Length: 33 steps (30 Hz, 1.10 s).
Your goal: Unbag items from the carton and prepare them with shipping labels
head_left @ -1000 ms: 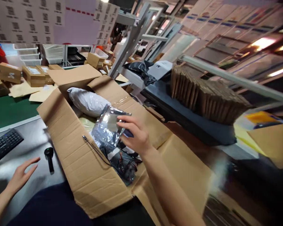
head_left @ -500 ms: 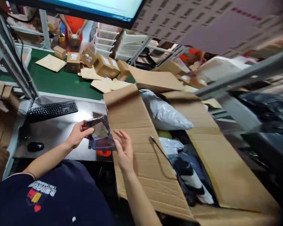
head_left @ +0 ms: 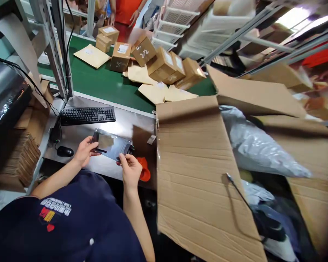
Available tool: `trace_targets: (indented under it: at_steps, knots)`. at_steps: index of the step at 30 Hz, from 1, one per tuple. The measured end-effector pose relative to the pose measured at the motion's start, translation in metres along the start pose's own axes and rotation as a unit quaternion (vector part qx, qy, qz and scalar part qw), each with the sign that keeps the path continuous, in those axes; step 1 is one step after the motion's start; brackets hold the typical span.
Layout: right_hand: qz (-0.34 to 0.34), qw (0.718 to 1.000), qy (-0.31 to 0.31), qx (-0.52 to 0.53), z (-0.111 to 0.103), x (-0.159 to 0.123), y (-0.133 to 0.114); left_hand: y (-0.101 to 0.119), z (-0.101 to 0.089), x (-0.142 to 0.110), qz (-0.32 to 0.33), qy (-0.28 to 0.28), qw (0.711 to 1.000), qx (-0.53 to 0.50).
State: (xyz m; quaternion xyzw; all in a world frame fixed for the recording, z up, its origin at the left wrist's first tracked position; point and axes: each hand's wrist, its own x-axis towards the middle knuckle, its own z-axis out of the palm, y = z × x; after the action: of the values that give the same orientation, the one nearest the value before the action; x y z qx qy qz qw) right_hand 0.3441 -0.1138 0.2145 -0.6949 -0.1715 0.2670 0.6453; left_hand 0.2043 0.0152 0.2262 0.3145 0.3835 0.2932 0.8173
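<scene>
My left hand (head_left: 85, 151) is closed on the left end of a flat, glossy package in clear plastic film (head_left: 117, 145), with a dull brownish patch showing on its face. At the package's lower right corner, my right hand (head_left: 130, 170) pinches the edge between thumb and fingers. The package is held above the metal worktop (head_left: 73, 133), tilted slightly down to the right. Just beyond it lies a black keyboard (head_left: 89, 115), and a black mouse (head_left: 65, 151) rests left of my left hand. An orange object (head_left: 144, 169) sits beside my right hand.
A large open carton (head_left: 191, 171) stands at the right, holding a grey plastic bag (head_left: 259, 145) and a cable (head_left: 239, 191). Behind the worktop, a green conveyor (head_left: 90, 85) carries several small boxes (head_left: 120, 57) and envelopes (head_left: 92, 56). A person in orange stands across it.
My right hand was open beside the package and now pinches its corner. The package has turned flatter. The view has swung left, so the carton appears farther right.
</scene>
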Motion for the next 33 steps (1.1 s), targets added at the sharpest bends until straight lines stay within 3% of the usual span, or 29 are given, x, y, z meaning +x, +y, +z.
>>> trace_targets:
  at_steps: [5,9,13,15,19,21,23,26,28,29,33]
  knots:
    - [-0.093,0.992,0.07,-0.043,-0.005,0.002,0.01,-0.012,-0.014,0.001,-0.008,-0.014,1.0,0.02]
    - [-0.15,0.982,0.079,-0.081,-0.005,0.011,0.014,-0.016,-0.009,0.008,-0.028,-0.005,0.999,0.027]
    - [-0.241,0.955,0.082,-0.154,-0.004,0.024,0.015,-0.019,0.001,0.015,-0.03,0.025,0.999,0.005]
    - [-0.235,0.958,0.084,-0.144,-0.003,0.029,0.018,-0.023,0.004,0.018,-0.037,0.041,0.998,-0.017]
    - [-0.135,0.984,0.087,-0.071,-0.002,0.033,0.024,-0.035,-0.001,0.022,-0.045,0.039,0.998,0.009]
    - [-0.123,0.986,0.081,-0.081,-0.004,0.033,0.026,-0.04,-0.008,0.024,0.007,0.039,0.996,0.085]
    - [-0.128,0.984,0.062,-0.107,-0.005,0.031,0.025,-0.044,-0.014,0.028,0.122,0.039,0.969,0.21]
    - [-0.126,0.984,-0.023,-0.126,-0.001,0.028,0.022,-0.045,-0.019,0.037,0.261,-0.053,0.869,0.417]
    - [-0.122,0.981,-0.084,-0.127,0.004,0.026,0.019,-0.045,-0.017,0.044,0.266,-0.144,0.813,0.498]
    - [-0.119,0.979,-0.104,-0.127,0.006,0.024,0.018,-0.045,-0.015,0.048,0.257,-0.176,0.798,0.516]
    - [-0.088,0.979,-0.137,-0.123,0.006,0.018,0.014,-0.046,-0.011,0.056,0.257,-0.232,0.783,0.517]
